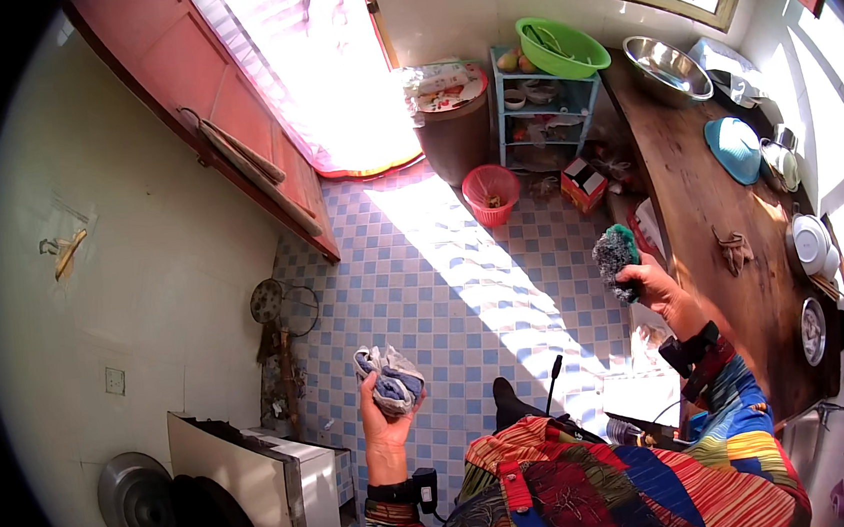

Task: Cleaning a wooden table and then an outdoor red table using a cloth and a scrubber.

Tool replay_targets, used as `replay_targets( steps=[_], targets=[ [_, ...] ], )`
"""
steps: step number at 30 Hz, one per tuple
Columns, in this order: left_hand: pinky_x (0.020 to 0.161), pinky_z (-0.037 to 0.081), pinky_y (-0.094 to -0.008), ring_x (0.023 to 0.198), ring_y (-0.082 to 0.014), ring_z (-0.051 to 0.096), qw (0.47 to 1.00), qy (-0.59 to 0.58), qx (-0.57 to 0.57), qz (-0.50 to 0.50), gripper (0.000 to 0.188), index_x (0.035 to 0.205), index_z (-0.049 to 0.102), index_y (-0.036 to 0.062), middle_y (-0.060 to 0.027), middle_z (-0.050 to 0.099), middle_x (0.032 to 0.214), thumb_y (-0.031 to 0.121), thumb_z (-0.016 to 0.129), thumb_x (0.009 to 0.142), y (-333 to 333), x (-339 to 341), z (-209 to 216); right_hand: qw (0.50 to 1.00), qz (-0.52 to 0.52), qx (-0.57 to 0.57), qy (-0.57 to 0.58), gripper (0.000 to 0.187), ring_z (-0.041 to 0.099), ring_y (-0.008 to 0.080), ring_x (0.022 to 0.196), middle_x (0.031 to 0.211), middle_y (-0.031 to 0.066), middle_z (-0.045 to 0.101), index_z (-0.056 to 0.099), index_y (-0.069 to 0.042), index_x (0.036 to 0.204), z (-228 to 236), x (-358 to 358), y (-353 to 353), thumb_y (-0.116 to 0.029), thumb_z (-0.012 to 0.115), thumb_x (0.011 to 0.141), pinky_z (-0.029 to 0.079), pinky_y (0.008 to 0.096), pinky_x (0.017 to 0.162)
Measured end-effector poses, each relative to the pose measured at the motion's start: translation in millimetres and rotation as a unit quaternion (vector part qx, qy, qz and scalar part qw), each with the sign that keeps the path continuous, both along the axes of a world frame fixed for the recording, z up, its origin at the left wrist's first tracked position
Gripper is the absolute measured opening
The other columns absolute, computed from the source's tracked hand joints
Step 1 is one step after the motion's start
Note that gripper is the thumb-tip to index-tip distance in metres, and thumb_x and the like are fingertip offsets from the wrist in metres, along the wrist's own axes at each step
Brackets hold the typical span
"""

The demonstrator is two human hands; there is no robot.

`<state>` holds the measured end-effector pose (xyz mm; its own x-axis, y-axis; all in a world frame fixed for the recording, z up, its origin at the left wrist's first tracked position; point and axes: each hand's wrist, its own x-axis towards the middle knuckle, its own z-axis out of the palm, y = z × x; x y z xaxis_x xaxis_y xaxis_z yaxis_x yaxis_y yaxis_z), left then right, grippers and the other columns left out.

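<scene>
Raised above the tiled floor, my left hand (384, 425) grips a crumpled grey-white cloth (394, 378), its folds bunched up over the fingers. My right hand (657, 288) is out to the right, close to the wooden counter's near edge. Its fingers close around a scrubbing pad (617, 258) that is dark grey and fuzzy on one side and green on the other. Neither held thing touches a surface. A small brown rag (734, 250) lies on the counter (697, 199) to the right of my right hand.
A red plastic basket (491, 195) stands on the floor by a brown barrel (456, 140). Beside them is a blue shelf (546, 97) topped by a green basin (562, 47). The counter carries a steel bowl (668, 69) and dishes. A white cabinet (245, 480) stands at lower left.
</scene>
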<state>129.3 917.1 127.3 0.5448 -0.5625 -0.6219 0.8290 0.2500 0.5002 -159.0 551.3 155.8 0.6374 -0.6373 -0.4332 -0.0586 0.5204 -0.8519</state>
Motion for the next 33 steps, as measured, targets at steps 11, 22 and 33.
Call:
replay_targets(
  steps=[11,22,33],
  targets=[
    [0.075,0.048,-0.0507,0.101,-0.0269,0.054,0.994,0.022,0.064,0.084,0.050,0.119,0.050,0.0186,-0.0061,0.055,0.114,0.038,0.064,0.075,-71,257,-33,0.995,0.068,0.071,-0.018,0.041,0.058,0.0165,0.078,0.091,0.0051,0.059,0.053,-0.002,0.107,-70,318,-121,0.003,0.061,0.068,0.051,0.0293,0.070],
    [0.077,0.052,-0.0452,0.098,-0.0245,0.058,0.995,-0.013,-0.018,-0.100,0.041,0.118,0.051,0.0127,-0.0066,0.058,0.110,0.027,0.061,0.081,-361,565,-29,0.993,0.052,0.096,-0.043,0.036,0.059,0.0147,0.073,0.084,0.0039,0.059,0.053,-0.003,0.104,-68,594,-264,0.002,0.061,0.069,0.052,0.0288,0.066],
    [0.077,0.051,-0.0287,0.092,-0.0170,0.059,0.873,-0.257,0.065,-0.408,0.052,0.122,0.047,0.0006,-0.0109,0.058,0.105,0.022,0.065,0.078,-708,777,-6,0.995,0.037,0.095,-0.010,0.037,0.056,0.0148,0.070,0.083,0.0045,0.057,0.052,0.000,0.103,-87,785,-449,-0.001,0.061,0.067,0.048,0.0274,0.064]
  ],
)
